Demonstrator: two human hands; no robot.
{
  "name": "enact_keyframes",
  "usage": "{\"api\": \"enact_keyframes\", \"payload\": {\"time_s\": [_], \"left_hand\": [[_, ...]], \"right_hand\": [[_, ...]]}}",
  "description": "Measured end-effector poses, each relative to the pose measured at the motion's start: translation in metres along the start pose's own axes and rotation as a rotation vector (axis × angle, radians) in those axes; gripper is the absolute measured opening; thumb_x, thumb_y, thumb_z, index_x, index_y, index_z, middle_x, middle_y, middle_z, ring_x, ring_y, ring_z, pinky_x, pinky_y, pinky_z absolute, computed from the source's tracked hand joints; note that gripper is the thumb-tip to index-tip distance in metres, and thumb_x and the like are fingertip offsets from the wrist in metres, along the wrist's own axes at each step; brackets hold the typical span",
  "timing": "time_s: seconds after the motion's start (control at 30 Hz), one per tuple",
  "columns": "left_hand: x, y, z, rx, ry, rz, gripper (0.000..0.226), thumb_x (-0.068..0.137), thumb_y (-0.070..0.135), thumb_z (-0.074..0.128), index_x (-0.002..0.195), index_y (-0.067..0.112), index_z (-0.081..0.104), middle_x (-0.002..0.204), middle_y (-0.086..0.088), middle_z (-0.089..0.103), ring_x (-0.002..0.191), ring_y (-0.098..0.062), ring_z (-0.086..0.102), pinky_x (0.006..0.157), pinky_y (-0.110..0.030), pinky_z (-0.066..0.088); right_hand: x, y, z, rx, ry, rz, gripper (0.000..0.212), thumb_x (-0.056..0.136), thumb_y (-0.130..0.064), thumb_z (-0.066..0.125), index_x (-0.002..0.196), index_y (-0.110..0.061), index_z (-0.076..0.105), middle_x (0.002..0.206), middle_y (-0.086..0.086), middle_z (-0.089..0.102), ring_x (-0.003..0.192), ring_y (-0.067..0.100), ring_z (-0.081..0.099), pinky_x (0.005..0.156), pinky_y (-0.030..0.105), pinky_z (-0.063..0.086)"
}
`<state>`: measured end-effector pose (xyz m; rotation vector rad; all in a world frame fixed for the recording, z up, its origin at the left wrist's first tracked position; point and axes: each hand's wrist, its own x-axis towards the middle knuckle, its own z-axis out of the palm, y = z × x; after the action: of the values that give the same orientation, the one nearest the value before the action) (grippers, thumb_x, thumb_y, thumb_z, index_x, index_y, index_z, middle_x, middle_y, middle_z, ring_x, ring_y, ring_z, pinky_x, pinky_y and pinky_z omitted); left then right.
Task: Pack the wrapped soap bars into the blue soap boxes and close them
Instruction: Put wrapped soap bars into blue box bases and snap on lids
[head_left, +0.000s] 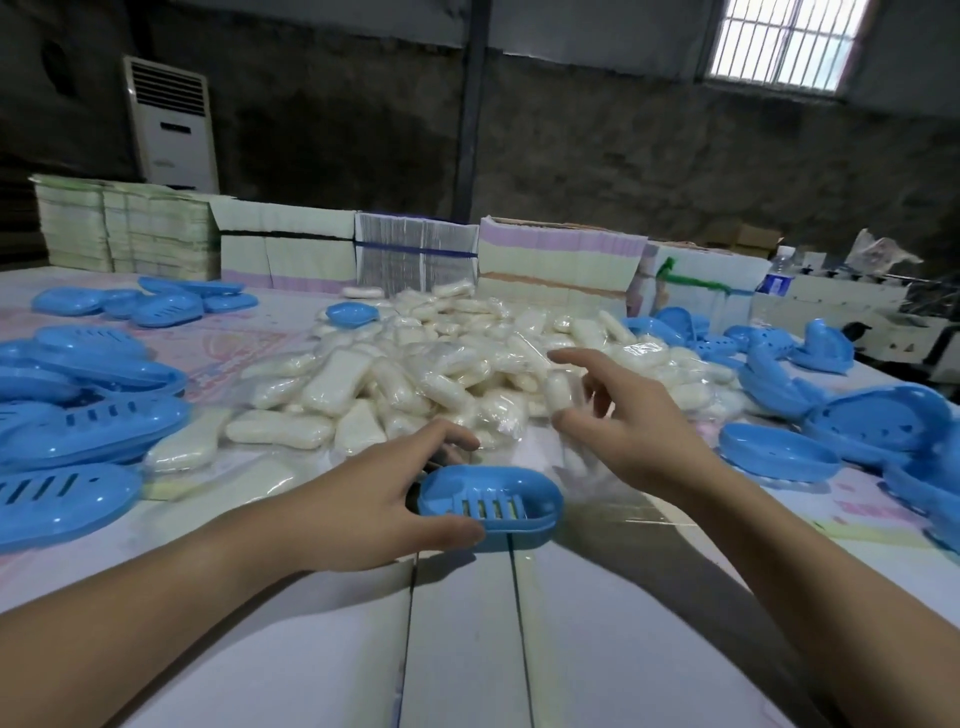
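— So, where is the box now, and who holds it?

— The left hand (363, 499) holds the blue soap box (491, 501) near the table edge. The thumb is curled under the near rim and the other fingers go around the far end, so the hand is clamped on it. The slotted side faces up, and something pale shows through the slots; I judge a bar is already inside, but I cannot be sure.

— And the other hand?

— The right hand (618, 426) hangs over the near part of the soap pile (441, 364), fingers spread apart. One wrapped bar (557, 391) sits just at its fingertips; the picture is blurred there, so I cannot tell if they pinch it or only touch it.

— How will the bars handle?

— I think each bar is light and firm, but the clear wrap looks glossy and probably slippery. Better to take it across the short sides, thumb against fingers, not by the loose film at the end.

— And the box?

— Thin stiff plastic, I believe light. It may flex, so pressing the rims together between thumb and fingers should close it. More open blue boxes (779, 452) lie beyond the right fingers, and closed ones (93, 421) are piled left of the left fingers.
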<state>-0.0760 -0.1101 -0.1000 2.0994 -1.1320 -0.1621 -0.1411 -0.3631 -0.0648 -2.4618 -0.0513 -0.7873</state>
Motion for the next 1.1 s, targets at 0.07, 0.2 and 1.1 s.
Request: {"api": "enact_keyframes", "payload": {"time_s": [0.07,0.2,1.1], "left_hand": [[0.000,-0.001,0.001,-0.003,0.006,0.000,0.058,0.079,0.050,0.078,0.123,0.054,0.042,0.109,0.026,0.058,0.100,0.007,0.059,0.082,-0.008,0.045],[0.000,0.001,0.003,-0.001,0.027,-0.008,0.066,0.069,0.060,0.075,0.126,0.054,0.040,0.111,0.025,0.058,0.099,0.007,0.060,0.082,-0.009,0.046],[-0.002,0.000,-0.004,0.004,0.034,-0.074,0.073,0.056,0.070,0.070,0.121,0.057,0.039,0.110,0.030,0.064,0.102,0.005,0.060,0.090,-0.019,0.047]], "right_hand": [[-0.002,-0.010,0.001,0.105,0.051,0.010,0.051,0.072,-0.037,0.059,0.121,-0.052,0.055,0.076,-0.016,0.054,0.072,0.001,0.052,0.067,0.024,0.042],[-0.007,-0.030,0.002,0.324,0.111,0.001,0.038,0.072,-0.029,0.062,0.108,-0.043,0.062,0.084,-0.005,0.060,0.080,0.014,0.057,0.074,0.037,0.051],[-0.018,-0.027,0.010,0.133,-0.440,-0.064,0.030,0.084,-0.030,0.075,0.110,-0.028,0.061,0.099,-0.016,0.063,0.089,-0.004,0.056,0.073,0.017,0.043]]}}
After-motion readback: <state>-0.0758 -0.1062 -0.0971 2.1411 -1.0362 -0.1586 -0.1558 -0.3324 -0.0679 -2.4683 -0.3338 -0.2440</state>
